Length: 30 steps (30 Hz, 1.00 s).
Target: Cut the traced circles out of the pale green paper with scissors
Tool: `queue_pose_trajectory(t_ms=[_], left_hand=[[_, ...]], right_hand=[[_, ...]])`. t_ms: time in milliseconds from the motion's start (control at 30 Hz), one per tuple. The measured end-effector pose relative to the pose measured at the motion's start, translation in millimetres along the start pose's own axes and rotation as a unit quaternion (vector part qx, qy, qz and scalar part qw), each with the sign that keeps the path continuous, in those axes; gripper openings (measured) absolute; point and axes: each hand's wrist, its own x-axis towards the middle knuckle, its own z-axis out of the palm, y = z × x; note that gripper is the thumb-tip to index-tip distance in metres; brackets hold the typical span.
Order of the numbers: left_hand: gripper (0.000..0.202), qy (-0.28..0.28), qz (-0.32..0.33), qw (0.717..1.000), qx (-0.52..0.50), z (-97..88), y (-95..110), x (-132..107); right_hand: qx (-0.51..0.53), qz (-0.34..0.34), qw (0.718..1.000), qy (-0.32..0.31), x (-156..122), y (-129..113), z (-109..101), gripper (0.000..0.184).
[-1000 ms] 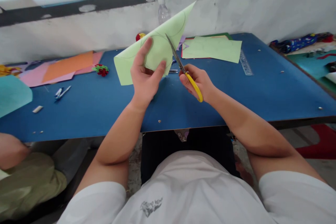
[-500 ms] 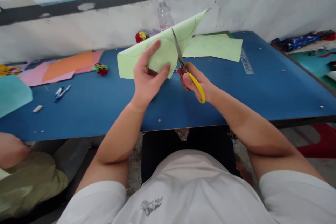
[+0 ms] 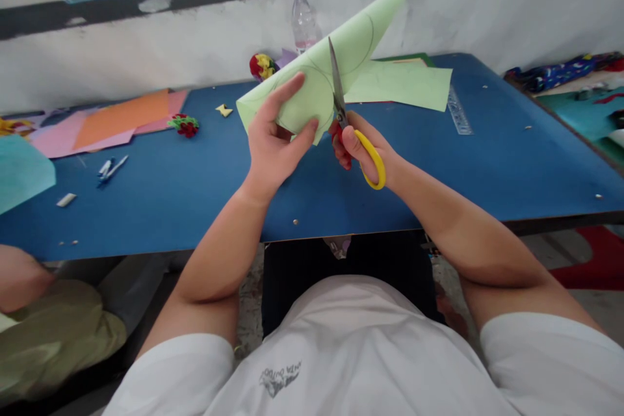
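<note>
My left hand [image 3: 275,143] pinches a folded light green paper sheet [image 3: 341,55] held up above the blue table [image 3: 195,175], thumb on one side and fingers on the other. Curved pencil lines are drawn on the sheet. My right hand [image 3: 363,146] grips yellow-handled scissors [image 3: 348,120], whose blades point up and cut into the sheet's lower edge beside my left fingers.
More green sheets [image 3: 404,81] and a clear ruler [image 3: 457,110] lie at the back right. Orange and pink paper [image 3: 112,120], pens [image 3: 111,168], small paper flowers [image 3: 183,125], and a water bottle [image 3: 303,16] are on the table. Another person's arm [image 3: 19,276] is at lower left.
The green sheet has turned and risen to the right, uncovering a small yellow scrap on the table. The scissors have swung more upright and gone further into the paper.
</note>
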Motion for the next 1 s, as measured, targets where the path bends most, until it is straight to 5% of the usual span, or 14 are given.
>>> queue_pose_trajectory(t_ms=[500, 1000], left_hand=[[0.095, 0.019, 0.042, 0.997, 0.067, -1.0, -12.5, -4.4], [0.093, 0.02, 0.008, 0.999, 0.04, 4.3, 4.1, -3.9]], right_hand=[[-0.017, 0.003, 1.0, 0.007, 0.2, -1.1, 1.0, 0.074], [-0.023, 0.006, 0.999, 0.022, 1.3, -2.3, 0.0, 0.077]])
